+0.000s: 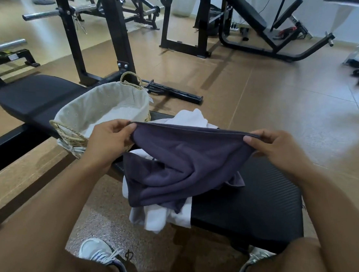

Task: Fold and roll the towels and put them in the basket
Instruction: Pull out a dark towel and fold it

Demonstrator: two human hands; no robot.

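Here: dark purple towel (179,157), top hem pinched by left hand (108,135) and right hand (277,149) fingers; white towels (158,217) beneath; lined basket (104,107) on worktop (254,204).

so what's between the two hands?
Head view: the top hem of the dark towel, stretched from left hand to right hand; each pinches a corner.

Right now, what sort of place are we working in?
Most likely a gym: a padded workout bench carries the towels, a barbell rack stands behind the basket, and an incline bench stands further back.
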